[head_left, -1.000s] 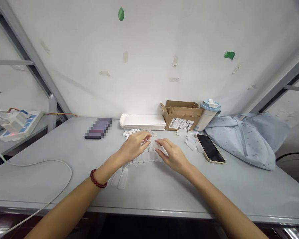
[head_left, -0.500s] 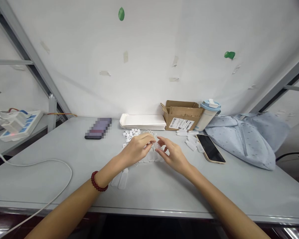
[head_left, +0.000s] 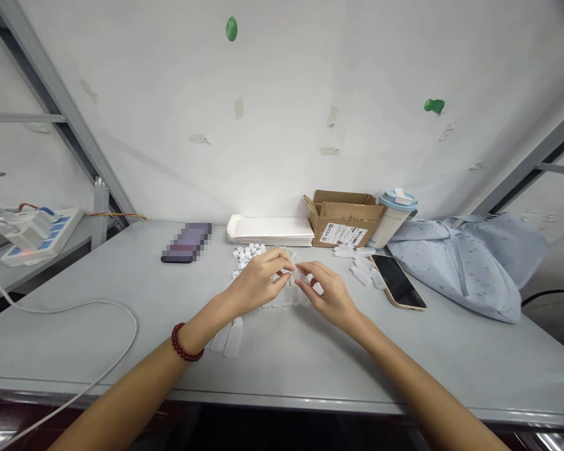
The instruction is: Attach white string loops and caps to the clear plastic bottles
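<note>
My left hand [head_left: 257, 283] and my right hand [head_left: 328, 294] meet above the middle of the grey table [head_left: 122, 326]. Both pinch a small clear plastic bottle [head_left: 297, 274] between their fingertips, held just above the surface. Under the hands lies a row of similar clear bottles [head_left: 282, 297]. Two more bottles [head_left: 229, 337] rest beside my left wrist, which wears a red bead bracelet. A cluster of small white caps [head_left: 247, 252] sits just beyond my left hand.
At the back stand a stack of white bags [head_left: 269, 230], an open cardboard box [head_left: 344, 218] and a lidded cup [head_left: 395, 216]. A phone [head_left: 397, 280], more bottles [head_left: 361, 263] and a blue cloth bag [head_left: 455, 260] lie right. A dark phone [head_left: 187, 242], white cable [head_left: 98, 341] and power strip [head_left: 32, 233] are left.
Both hands lifted from lying over the bottle row and came together, fingertips now pinching one small bottle between them.
</note>
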The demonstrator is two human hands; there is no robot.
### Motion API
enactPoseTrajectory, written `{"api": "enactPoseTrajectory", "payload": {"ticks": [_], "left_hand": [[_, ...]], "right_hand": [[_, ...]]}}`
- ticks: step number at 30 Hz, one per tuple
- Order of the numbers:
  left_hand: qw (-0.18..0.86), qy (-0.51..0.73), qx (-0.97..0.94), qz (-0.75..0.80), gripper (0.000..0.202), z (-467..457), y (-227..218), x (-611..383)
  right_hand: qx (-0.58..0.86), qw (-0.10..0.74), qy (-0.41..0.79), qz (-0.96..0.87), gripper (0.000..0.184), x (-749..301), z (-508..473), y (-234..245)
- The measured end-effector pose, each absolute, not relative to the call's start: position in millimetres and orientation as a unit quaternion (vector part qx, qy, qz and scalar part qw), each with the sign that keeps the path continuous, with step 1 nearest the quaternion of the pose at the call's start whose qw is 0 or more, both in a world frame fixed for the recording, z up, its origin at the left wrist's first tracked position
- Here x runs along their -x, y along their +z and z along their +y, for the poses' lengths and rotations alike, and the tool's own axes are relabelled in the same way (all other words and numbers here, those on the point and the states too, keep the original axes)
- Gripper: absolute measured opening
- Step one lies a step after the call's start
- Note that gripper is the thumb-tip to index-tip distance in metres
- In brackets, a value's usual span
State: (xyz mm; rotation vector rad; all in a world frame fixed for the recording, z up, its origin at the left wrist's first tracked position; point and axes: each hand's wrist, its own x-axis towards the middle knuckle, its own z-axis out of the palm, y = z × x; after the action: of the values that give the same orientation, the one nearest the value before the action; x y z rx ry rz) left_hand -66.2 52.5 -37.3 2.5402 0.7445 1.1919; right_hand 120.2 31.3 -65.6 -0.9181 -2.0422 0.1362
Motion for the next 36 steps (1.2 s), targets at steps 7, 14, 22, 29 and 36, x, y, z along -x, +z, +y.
{"api": "enactPoseTrajectory", "payload": {"ticks": [7, 14, 22, 29, 36], "left_hand": [[0.163, 0.427, -0.852, 0.254, 0.013, 48.9, -31.0, 65.7], [0.242, 0.414, -0.82, 0.311, 0.013, 47.4, -23.4, 66.1], [0.349, 0.369, -0.787, 0.35, 0.017, 49.6, -18.1, 70.2], [0.417, 0.343, -0.749, 0.384, 0.022, 53.0, -18.0, 73.4], [0.45, 0.331, -0.749, 0.355, 0.022, 52.3, -17.1, 73.9]], "right_hand": [[0.363, 0.454, 0.057, -0.812, 0.019, -118.5, 29.3, -64.4], [0.366, 0.465, 0.064, -0.804, 0.02, -116.3, 27.2, -66.9], [0.358, 0.468, 0.037, -0.807, 0.021, -115.0, 26.1, -69.0], [0.369, 0.473, 0.076, -0.796, 0.02, -112.4, 21.8, -66.5], [0.36, 0.482, 0.109, -0.791, 0.022, -109.0, 17.9, -61.5]]}}
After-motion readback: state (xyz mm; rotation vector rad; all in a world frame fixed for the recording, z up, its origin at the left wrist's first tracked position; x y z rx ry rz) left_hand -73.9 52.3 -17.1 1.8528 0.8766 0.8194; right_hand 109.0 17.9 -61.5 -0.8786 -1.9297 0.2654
